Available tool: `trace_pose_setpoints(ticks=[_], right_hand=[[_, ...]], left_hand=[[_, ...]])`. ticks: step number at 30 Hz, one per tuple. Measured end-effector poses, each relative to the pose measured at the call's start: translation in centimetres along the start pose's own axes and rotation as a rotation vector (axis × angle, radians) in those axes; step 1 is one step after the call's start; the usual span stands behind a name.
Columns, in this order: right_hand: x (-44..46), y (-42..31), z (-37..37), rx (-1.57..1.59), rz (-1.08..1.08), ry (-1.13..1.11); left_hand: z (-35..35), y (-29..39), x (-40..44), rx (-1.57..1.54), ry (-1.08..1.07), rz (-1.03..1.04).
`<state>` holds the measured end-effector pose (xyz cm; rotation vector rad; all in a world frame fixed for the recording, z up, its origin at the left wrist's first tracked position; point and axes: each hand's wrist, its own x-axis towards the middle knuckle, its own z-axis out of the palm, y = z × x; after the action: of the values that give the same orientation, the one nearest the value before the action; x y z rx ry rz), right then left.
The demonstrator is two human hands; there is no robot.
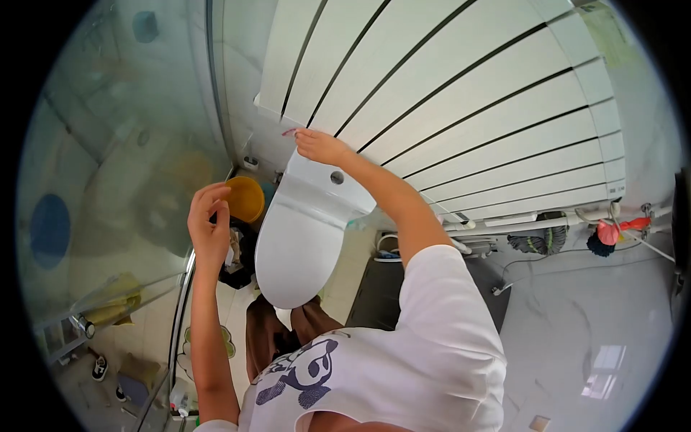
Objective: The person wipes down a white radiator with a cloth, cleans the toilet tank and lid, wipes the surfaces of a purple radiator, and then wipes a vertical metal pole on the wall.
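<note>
My right hand (317, 144) reaches to the lower left end of a white slatted radiator (446, 93), above the back of the toilet. Its fingers are closed on a small pinkish-red item (289, 132), too small to identify. Below it is the white toilet (299, 248) with its lid down and a round flush button (336, 177) on the tank top. My left hand (210, 216) is raised left of the toilet, fingers curled but apart, with nothing visible in it. Behind that hand stands a yellow-orange basin (246, 199).
A glass shower screen (129, 158) runs along the left. Beside the toilet is a black bag (240, 255). Pipes (518, 223) with a grey mop head (540, 241) and red cloth (620, 229) line the right wall. A dark grey box (378, 291) stands right of the toilet.
</note>
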<state>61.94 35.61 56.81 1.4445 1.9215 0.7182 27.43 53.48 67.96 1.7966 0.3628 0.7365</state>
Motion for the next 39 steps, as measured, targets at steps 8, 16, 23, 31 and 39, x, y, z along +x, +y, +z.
trace_pose_setpoints(ticks=[8,16,23,31,39], right_hand=[[-8.0,20.8,-20.8,-0.343,0.493,0.439],[-9.2,18.4,-18.4,0.03,0.678,0.645],[-8.0,-2.9,-1.4,0.177,0.301,0.254],[-12.3,4.9,-8.8,-0.013,0.402,0.37],[-20.5,21.3,-27.3,-0.189,0.926,0.692]], left_hand=[[0.8,3.5,1.1,-0.025,-0.005,0.051],[4.2,4.8,1.2,-0.084,-0.048,0.068],[5.2,3.0,-2.4,0.019,-0.116,-0.008],[6.5,4.9,-2.5,-0.03,-0.144,0.023],[9.4,8.7,-0.7,-0.08,-0.167,0.134]])
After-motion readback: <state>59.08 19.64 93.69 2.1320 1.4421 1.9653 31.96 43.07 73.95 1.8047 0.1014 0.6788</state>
